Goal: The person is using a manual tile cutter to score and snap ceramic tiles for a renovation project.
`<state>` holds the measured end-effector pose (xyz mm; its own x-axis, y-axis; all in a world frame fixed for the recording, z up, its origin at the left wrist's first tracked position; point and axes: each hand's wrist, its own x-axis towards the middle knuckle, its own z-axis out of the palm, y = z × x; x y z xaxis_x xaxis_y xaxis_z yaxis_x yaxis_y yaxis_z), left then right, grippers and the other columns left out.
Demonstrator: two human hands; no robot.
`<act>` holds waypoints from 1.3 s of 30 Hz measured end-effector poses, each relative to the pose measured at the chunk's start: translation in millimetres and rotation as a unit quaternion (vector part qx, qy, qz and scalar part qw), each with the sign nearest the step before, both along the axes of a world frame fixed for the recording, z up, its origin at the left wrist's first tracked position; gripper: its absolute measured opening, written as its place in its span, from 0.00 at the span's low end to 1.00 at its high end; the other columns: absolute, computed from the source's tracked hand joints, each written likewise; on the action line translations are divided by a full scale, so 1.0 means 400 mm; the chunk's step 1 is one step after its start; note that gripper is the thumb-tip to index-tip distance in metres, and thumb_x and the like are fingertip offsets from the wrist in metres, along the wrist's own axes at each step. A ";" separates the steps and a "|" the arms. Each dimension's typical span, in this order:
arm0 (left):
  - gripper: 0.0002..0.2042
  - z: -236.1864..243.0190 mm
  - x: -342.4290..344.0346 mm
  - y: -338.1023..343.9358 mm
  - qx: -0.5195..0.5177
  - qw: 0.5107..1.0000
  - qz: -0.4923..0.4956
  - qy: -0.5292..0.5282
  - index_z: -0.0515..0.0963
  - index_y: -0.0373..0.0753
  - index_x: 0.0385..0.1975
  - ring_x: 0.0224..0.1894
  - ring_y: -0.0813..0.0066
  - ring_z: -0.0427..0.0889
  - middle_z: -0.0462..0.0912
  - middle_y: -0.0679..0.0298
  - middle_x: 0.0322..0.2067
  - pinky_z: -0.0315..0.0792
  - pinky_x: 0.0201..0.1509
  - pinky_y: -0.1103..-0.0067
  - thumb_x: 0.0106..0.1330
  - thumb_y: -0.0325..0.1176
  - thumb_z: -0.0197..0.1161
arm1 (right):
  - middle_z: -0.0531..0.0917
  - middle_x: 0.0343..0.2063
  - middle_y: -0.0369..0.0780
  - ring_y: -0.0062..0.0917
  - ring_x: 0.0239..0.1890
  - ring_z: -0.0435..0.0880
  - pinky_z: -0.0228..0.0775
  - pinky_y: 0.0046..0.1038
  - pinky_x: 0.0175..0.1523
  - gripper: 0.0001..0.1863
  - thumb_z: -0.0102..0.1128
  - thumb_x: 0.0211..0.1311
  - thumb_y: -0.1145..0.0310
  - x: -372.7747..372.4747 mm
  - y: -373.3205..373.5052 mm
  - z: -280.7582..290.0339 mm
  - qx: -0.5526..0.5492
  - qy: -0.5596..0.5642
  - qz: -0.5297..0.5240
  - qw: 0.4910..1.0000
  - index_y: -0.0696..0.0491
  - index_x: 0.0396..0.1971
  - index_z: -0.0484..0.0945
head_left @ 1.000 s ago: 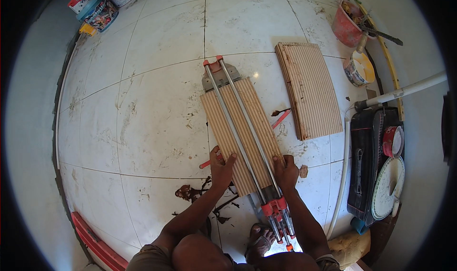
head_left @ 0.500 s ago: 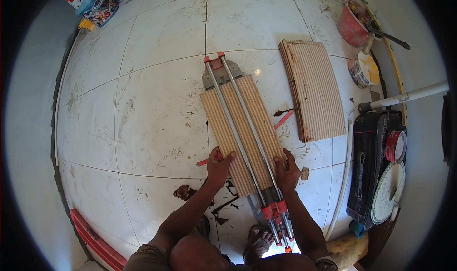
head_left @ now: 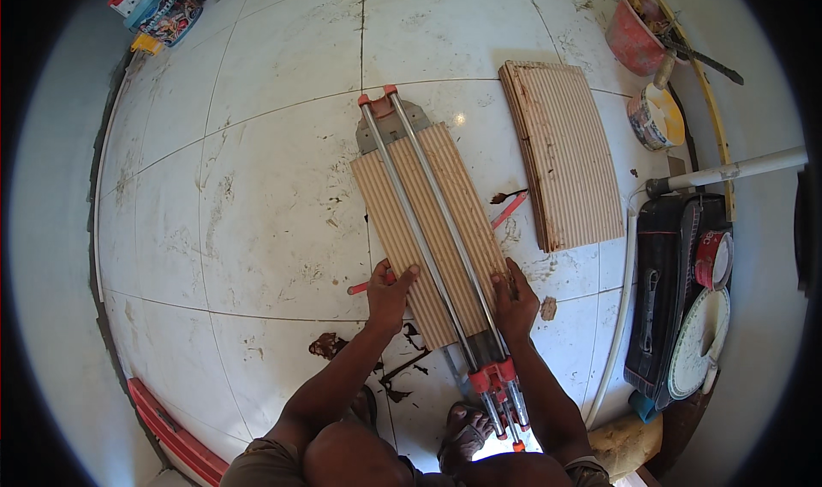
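A ribbed tan tile, its grooved side up, lies in a manual tile cutter beneath two steel rails. The cutter's red carriage sits at the near end, close to my feet. My left hand grips the tile's left edge, thumb on top and fingers curled at the side, by a red support bar. On the opposite edge my right hand holds the tile, thumb on its surface; some fingertips are hidden. Another red bar sticks out on the right.
A stack of similar tiles lies to the right. Beyond it stand a red bucket and a white-and-yellow tub. A black case and a pale pipe line the right wall. Brown scraps litter the floor.
The view has shifted slightly, moving the scene a little up and left. Both hands stay on the tile's edges; the tile and carriage keep their places.
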<state>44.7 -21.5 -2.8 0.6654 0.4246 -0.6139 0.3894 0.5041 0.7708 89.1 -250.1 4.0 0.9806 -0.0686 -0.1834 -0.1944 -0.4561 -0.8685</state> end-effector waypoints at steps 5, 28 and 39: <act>0.22 -0.004 0.001 0.007 -0.018 1.000 -0.010 -0.002 0.72 0.31 0.51 0.39 0.77 0.84 0.85 0.59 0.40 0.79 0.45 0.79 0.64 0.33 0.74 | 0.86 0.46 0.52 0.35 0.47 0.88 0.78 0.33 0.53 0.23 0.66 0.66 0.63 0.000 -0.001 0.000 -0.022 -0.029 0.007 0.999 0.59 0.57 0.79; 0.19 0.000 0.010 -0.011 -0.026 0.999 0.040 0.023 0.74 0.33 0.48 0.39 0.76 0.83 0.84 0.60 0.40 0.78 0.46 0.77 0.64 0.34 0.73 | 0.87 0.43 0.50 0.27 0.44 0.86 0.78 0.30 0.50 0.25 0.66 0.67 0.64 0.006 -0.003 -0.011 -0.055 -0.033 0.051 0.997 0.62 0.59 0.77; 0.38 0.052 -0.038 -0.062 0.103 0.993 -0.060 0.013 0.52 0.34 0.70 0.49 0.68 0.82 0.75 0.54 0.54 0.80 0.53 0.73 0.67 0.35 0.70 | 0.88 0.42 0.50 0.30 0.43 0.87 0.78 0.31 0.50 0.25 0.68 0.65 0.63 0.006 0.005 -0.008 -0.040 0.004 0.027 0.999 0.62 0.58 0.77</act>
<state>29.7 -46.5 17.9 0.7038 0.4613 -0.5403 0.4591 0.2851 0.8414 91.6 -248.0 0.6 0.9820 -0.0307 -0.1865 -0.1739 -0.5331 -0.8280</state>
